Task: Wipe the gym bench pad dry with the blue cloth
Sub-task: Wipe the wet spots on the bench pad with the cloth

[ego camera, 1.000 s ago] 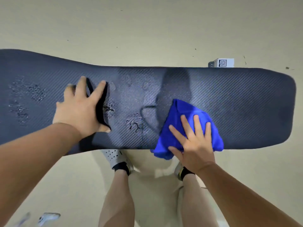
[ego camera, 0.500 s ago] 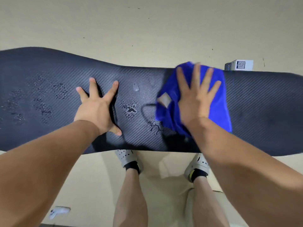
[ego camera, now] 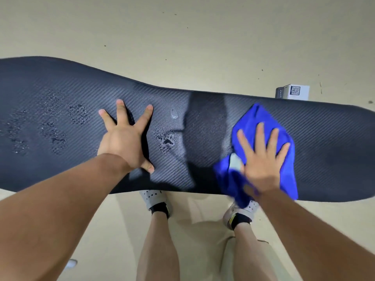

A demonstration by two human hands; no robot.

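The pad [ego camera: 324, 138] is running past both the left and right edges, so its ends are getting cut off. The right hand [ego camera: 261, 159] is covering the middle of the blue cloth [ego camera: 251, 118], whose near corner is smearing into blur over the right shoe [ego camera: 252, 205]. The pad is hiding the toes of that shoe and of the left shoe [ego camera: 154, 197], along with the bottom of a small box [ego camera: 292, 92] behind it. The box's printed code is coming out too small to read. A white scrap [ego camera: 71, 263] is peeking from behind the left forearm [ego camera: 60, 220], too little to identify.
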